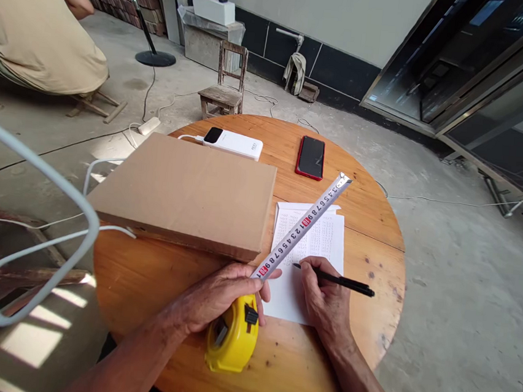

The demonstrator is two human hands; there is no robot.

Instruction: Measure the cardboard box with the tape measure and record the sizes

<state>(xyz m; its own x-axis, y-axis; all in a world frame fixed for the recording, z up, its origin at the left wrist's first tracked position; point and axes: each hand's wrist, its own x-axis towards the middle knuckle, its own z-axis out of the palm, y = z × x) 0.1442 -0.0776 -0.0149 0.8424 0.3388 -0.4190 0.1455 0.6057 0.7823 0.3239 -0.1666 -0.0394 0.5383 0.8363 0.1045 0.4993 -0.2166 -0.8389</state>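
My left hand point(229, 291) is closed on a yellow tape measure point(235, 335), thumb on the blade near the case. Its silver blade point(292, 236) is drawn out and slants up to the right over the paper, the metal hook at the far end. In my right hand point(328, 298) is a black pen point(348, 283), its tip on or just above the paper point(288, 303). Rows of small handwriting cover the upper part of the sheet. A closed brown cardboard box point(192, 189) lies flat on the round wooden table point(370, 262), left of the paper.
A white power bank point(236, 143) and a red-edged phone point(310, 157) lie at the table's far side. A pale cable point(87, 222) loops at the left. Beyond stand a small wooden chair point(225, 91) and a seated person point(41, 33).
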